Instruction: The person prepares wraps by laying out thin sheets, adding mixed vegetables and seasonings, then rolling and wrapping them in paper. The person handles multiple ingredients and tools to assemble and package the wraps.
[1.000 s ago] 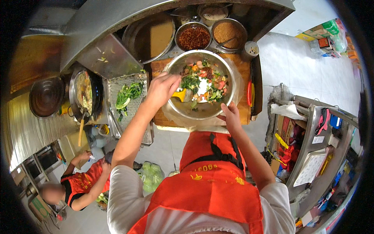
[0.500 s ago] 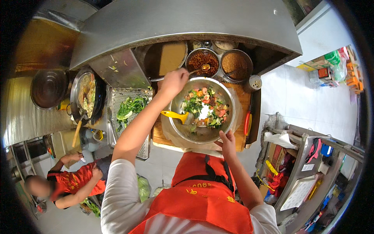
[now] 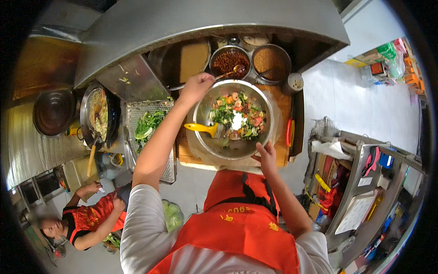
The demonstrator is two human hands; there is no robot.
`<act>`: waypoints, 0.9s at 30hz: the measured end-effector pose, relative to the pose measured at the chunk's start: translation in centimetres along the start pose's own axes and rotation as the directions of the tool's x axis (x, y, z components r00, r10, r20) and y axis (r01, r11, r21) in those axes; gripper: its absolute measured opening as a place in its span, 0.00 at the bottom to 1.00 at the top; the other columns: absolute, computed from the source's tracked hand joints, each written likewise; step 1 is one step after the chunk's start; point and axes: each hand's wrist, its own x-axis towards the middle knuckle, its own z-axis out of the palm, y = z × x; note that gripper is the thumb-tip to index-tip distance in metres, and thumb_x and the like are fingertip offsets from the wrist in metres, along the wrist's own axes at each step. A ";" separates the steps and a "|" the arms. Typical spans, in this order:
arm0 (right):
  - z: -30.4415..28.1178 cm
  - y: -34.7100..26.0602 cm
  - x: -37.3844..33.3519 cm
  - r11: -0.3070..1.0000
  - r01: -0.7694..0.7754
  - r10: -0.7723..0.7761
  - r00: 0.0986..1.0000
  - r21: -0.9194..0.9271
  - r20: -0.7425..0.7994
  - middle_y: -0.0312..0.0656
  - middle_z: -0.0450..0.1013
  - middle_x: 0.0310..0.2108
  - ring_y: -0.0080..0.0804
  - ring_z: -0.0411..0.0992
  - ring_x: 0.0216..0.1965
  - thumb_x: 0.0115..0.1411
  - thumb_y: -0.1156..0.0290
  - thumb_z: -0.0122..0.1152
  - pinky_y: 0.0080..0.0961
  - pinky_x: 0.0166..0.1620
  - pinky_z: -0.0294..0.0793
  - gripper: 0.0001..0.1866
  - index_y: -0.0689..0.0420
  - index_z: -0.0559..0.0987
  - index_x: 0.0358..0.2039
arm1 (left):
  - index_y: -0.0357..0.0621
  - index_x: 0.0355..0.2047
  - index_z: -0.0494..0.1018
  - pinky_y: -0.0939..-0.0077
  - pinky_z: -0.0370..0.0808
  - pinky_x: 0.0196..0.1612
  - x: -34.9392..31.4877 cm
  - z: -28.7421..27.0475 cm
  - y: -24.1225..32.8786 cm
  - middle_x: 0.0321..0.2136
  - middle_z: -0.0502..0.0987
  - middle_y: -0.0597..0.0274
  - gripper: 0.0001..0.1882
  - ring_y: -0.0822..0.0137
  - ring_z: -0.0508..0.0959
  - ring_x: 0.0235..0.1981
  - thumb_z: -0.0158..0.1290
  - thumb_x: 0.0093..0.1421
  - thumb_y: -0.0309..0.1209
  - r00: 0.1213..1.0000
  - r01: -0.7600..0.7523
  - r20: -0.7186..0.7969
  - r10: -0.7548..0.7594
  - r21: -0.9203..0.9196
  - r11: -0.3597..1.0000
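My left hand is closed on the handle of a spoon. The spoon's head is at the near right side of a round tub of dark red chili sauce. Below my left wrist stands a wide metal bowl with chopped greens, pinkish-orange pieces and a white heap in it. A brush with a yellow handle leans across the bowl's left rim, bristles inside. My right hand grips the bowl's near right rim, thumb uppermost.
Beside the chili are a brown ground seasoning tub and a large pan of tan liquid. Leafy greens lie on a perforated tray. A wok with food sits left. A person in a red apron is at lower left.
The whole view has shifted slightly. The spoon's head sits a little farther right against the chili tub. My right hand keeps its place on the bowl.
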 end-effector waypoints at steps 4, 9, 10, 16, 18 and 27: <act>0.0 0.5 0.0 0.999 0.013 -0.014 1.000 -0.038 -0.023 0.33 0.71 0.45 0.27 0.72 0.47 0.67 0.67 0.54 0.36 0.48 0.78 0.15 0.56 0.70 0.52 | 0.37 0.37 0.79 0.73 0.75 0.38 -6.1 -0.4 1.0 0.33 0.82 0.55 0.10 0.64 0.79 0.32 0.55 0.63 0.32 0.954 -0.283 -0.024 0.299 0.260 0.923; 0.9 -0.3 -0.4 0.997 0.029 -0.029 1.000 0.067 -0.004 0.34 0.72 0.43 0.25 0.72 0.45 0.68 0.68 0.52 0.34 0.46 0.81 0.11 0.56 0.72 0.48 | 0.38 0.33 0.79 0.66 0.77 0.36 -7.6 0.2 0.7 0.31 0.81 0.52 0.05 0.56 0.79 0.31 0.59 0.56 0.25 0.712 -0.614 0.114 0.692 0.579 0.536; 1.1 -0.6 -0.6 0.998 0.023 -0.022 1.000 0.057 -0.016 0.34 0.72 0.43 0.25 0.72 0.45 0.68 0.68 0.52 0.34 0.46 0.80 0.10 0.55 0.72 0.48 | 0.39 0.33 0.79 0.65 0.77 0.36 -6.8 0.1 0.7 0.31 0.81 0.52 0.05 0.56 0.79 0.31 0.58 0.56 0.25 0.705 -0.606 0.054 0.707 0.564 0.561; 0.0 1.6 0.7 0.999 0.041 -0.039 0.997 0.031 -0.070 0.33 0.73 0.42 0.26 0.72 0.44 0.66 0.69 0.53 0.32 0.43 0.79 0.11 0.55 0.73 0.48 | 0.41 0.39 0.80 0.57 0.75 0.41 1.3 0.1 1.4 0.34 0.81 0.48 0.15 0.48 0.79 0.36 0.52 0.62 0.38 0.965 -0.179 -0.040 0.259 0.619 0.765; 0.3 1.2 0.9 0.999 0.045 -0.042 0.993 0.022 -0.113 0.34 0.73 0.42 0.26 0.72 0.43 0.65 0.70 0.54 0.31 0.40 0.81 0.10 0.55 0.73 0.47 | 0.45 0.42 0.80 0.56 0.73 0.49 2.8 2.2 2.4 0.38 0.81 0.50 0.15 0.50 0.78 0.41 0.53 0.62 0.40 0.793 -0.238 -0.134 0.594 0.830 0.505; 0.6 2.7 1.2 0.991 0.111 -0.102 0.988 0.074 -0.113 0.32 0.67 0.30 0.21 0.72 0.34 0.64 0.69 0.58 0.25 0.32 0.82 0.07 0.57 0.70 0.34 | 0.43 0.48 0.77 0.56 0.72 0.53 9.4 14.0 9.5 0.39 0.81 0.50 0.17 0.49 0.76 0.46 0.51 0.62 0.37 0.914 -0.407 0.340 0.223 0.744 0.530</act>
